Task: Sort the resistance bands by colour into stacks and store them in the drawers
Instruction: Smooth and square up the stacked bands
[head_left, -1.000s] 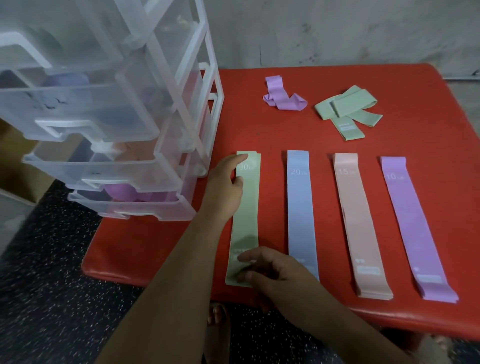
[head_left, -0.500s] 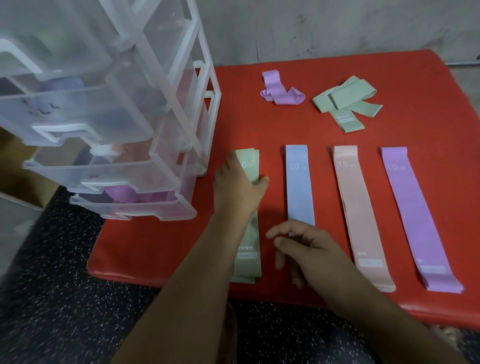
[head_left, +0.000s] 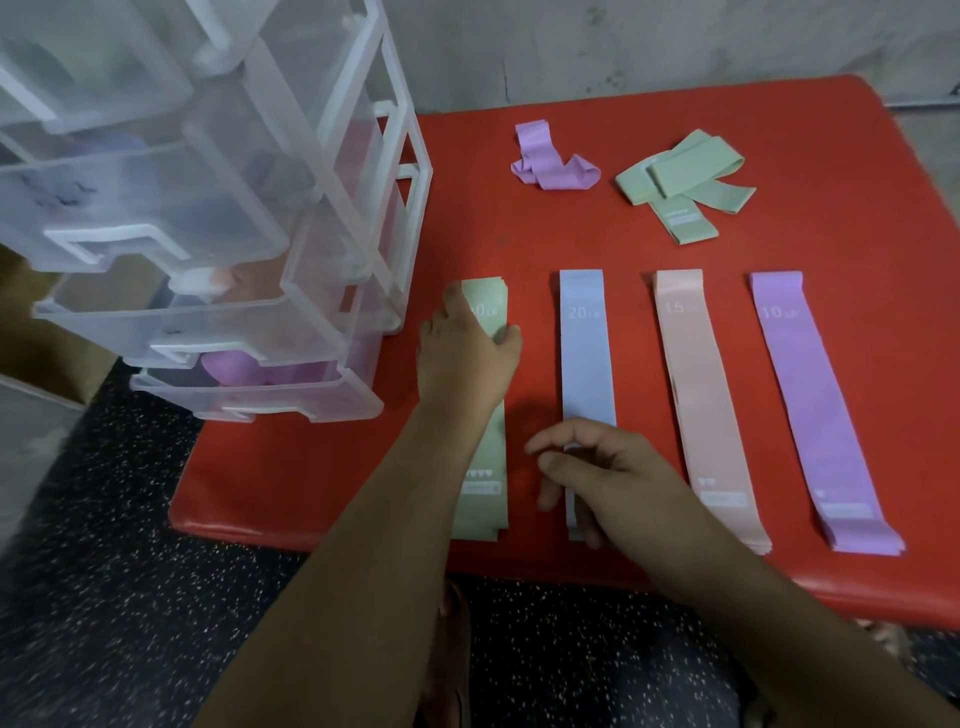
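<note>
Four flat stacks of bands lie side by side on the red table (head_left: 311, 493): green (head_left: 480, 499), blue (head_left: 584, 353), pink (head_left: 698, 395) and purple (head_left: 810, 395). My left hand (head_left: 467, 358) lies across the upper part of the green stack, with its thumb at the right edge and its fingers at the left edge, gripping it across its width. Over the lower end of the blue stack is my right hand (head_left: 608, 478), its fingers loosely curled and holding nothing. The clear plastic drawer unit (head_left: 208, 260) stands at the table's left, with its drawers pulled partly out.
A crumpled loose purple band (head_left: 553, 166) and several loose green bands (head_left: 680, 182) lie at the back of the table. Purple and pinkish bands show through the lower drawers. A grey wall rises behind the table, and speckled dark floor lies in front.
My right hand left the lower end of the green stack and moved right to the blue stack's lower end. My left hand slid from the green stack's top left edge onto it.
</note>
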